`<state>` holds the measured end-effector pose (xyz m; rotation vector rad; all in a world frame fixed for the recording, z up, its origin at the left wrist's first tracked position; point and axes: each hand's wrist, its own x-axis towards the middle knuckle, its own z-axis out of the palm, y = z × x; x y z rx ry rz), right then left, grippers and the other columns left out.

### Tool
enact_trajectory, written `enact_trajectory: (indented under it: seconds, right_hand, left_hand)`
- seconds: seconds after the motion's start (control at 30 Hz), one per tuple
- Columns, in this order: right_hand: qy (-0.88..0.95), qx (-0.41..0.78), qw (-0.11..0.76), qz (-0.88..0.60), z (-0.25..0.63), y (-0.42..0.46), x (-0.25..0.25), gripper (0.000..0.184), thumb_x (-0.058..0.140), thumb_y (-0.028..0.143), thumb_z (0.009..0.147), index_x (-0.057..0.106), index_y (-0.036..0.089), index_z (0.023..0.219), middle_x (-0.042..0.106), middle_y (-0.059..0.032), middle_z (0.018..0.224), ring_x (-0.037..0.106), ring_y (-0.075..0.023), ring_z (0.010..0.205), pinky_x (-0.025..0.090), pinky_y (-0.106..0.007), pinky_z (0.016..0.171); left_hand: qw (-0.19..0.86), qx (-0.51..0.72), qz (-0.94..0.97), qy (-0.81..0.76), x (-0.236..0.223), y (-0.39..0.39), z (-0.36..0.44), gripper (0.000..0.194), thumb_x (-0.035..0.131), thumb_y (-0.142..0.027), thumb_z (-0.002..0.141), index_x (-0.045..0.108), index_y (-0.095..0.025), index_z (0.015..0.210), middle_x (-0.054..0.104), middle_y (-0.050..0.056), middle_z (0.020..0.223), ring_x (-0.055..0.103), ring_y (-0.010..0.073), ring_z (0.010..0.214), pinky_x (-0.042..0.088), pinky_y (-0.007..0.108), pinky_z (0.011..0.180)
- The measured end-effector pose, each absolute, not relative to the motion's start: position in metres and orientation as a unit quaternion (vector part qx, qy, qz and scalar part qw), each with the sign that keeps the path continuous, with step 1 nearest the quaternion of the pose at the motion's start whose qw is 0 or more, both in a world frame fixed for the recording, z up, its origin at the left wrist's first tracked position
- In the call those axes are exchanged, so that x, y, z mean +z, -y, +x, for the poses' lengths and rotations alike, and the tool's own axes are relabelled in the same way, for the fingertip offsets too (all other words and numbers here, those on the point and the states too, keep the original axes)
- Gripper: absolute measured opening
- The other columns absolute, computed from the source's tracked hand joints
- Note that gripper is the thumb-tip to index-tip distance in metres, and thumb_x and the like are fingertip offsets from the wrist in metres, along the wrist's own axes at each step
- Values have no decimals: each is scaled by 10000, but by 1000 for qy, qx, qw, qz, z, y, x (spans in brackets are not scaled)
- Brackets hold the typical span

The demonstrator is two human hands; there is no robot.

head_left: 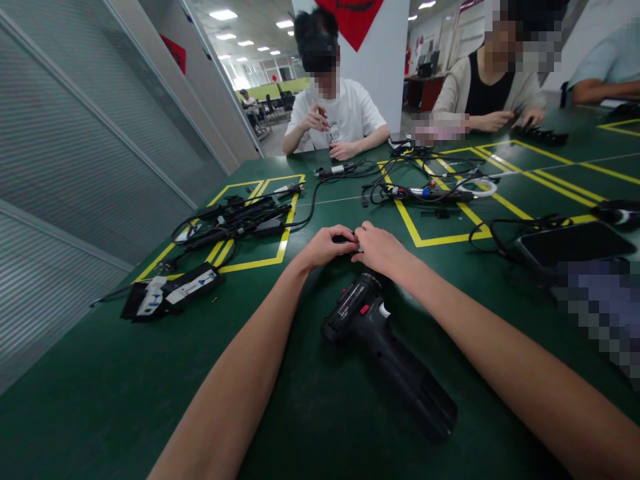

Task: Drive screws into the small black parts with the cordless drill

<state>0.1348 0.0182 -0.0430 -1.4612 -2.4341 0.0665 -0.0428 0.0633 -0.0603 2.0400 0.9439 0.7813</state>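
A black cordless drill point(365, 310) with red buttons and a pale trigger lies on its side on the green table point(280, 407). Its handle points toward me at the lower right, and its front end points away, partly covered by my right hand. Just beyond that end, my left hand point(327, 247) and my right hand point(377, 248) meet, fingers bent and closed. Between the fingertips shows a bit of something small, pale and dark; what it is I cannot make out.
On the left lie black cables and devices point(245, 217) inside yellow tape, with a black pouch point(173, 291) nearer. More tools and cables point(430, 193) lie ahead. A phone point(575, 243) is at the right. Across the table sits a person in a white shirt point(345, 110); others sit further right.
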Motion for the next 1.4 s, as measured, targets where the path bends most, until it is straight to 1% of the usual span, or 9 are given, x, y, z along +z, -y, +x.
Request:
enact_trajectory:
  seconds: [0.13, 0.33, 0.47, 0.63, 0.7, 0.8, 0.9, 1.07, 1.4]
  right_hand:
    - [849, -3, 144, -509, 133, -16, -42, 415, 746, 273, 791, 584, 121, 1141, 588, -117, 1086, 642, -277, 962, 517, -354, 766]
    - [859, -16, 126, -496, 135, -13, -37, 331, 644, 280, 862, 586, 114, 1142, 594, -133, 1094, 646, -274, 960, 523, -357, 784]
    - [860, -17, 120, -496, 136, -12, -35, 346, 631, 261, 862, 573, 118, 1171, 590, -134, 1103, 646, -276, 961, 523, -362, 788]
    - [859, -20, 117, -497, 135, -14, -38, 325, 625, 241, 864, 571, 115, 1159, 577, -145, 1141, 645, -272, 971, 518, -351, 779]
    - [859, -22, 116, -498, 135, -15, -39, 336, 639, 262, 862, 570, 115, 1156, 578, -143, 1140, 647, -270, 966, 518, -347, 773]
    - [858, -23, 114, -500, 135, -15, -38, 398, 679, 331, 842, 570, 111, 1155, 587, -140, 1122, 649, -276, 955, 518, -351, 767]
    - [859, -29, 113, -498, 136, -14, -36, 412, 659, 366, 853, 571, 104, 1159, 590, -147, 1119, 651, -280, 943, 515, -358, 765]
    - [861, -42, 112, -494, 137, -12, -34, 382, 620, 361, 863, 580, 100, 1140, 596, -147, 1103, 656, -289, 911, 514, -372, 747]
    - [859, -41, 110, -498, 136, -15, -37, 378, 611, 323, 846, 578, 106, 1155, 589, -145, 1113, 661, -279, 899, 521, -363, 731]
  left_hand:
    - [378, 297, 796, -367, -59, -63, -43, 284, 712, -400, 738, 725, -159, 887, 687, 72, 989, 620, 212, 957, 449, 361, 936]
    - [373, 292, 796, -376, -58, -64, -43, 281, 703, -402, 751, 721, -161, 894, 690, 66, 984, 616, 210, 975, 443, 356, 953]
    - [378, 293, 795, -373, -57, -63, -43, 278, 710, -401, 742, 719, -161, 882, 687, 68, 1006, 615, 210, 982, 443, 359, 962]
    - [372, 296, 802, -360, -60, -64, -43, 284, 707, -397, 751, 718, -163, 911, 686, 63, 999, 616, 205, 978, 449, 352, 951]
    - [368, 299, 803, -361, -61, -65, -43, 282, 706, -397, 754, 718, -162, 909, 688, 64, 1000, 617, 207, 981, 447, 353, 953]
    - [367, 300, 799, -369, -63, -65, -43, 279, 705, -398, 755, 719, -161, 901, 690, 67, 1005, 619, 211, 983, 447, 356, 953]
    - [368, 300, 798, -372, -63, -66, -43, 283, 704, -405, 753, 719, -162, 897, 691, 66, 1003, 618, 213, 985, 447, 357, 956]
    - [367, 299, 797, -376, -61, -64, -42, 277, 699, -389, 758, 718, -154, 903, 690, 68, 991, 619, 211, 975, 448, 357, 950]
    - [362, 292, 810, -358, -62, -66, -42, 302, 731, -396, 728, 710, -168, 926, 687, 60, 1014, 612, 206, 1001, 437, 351, 973]
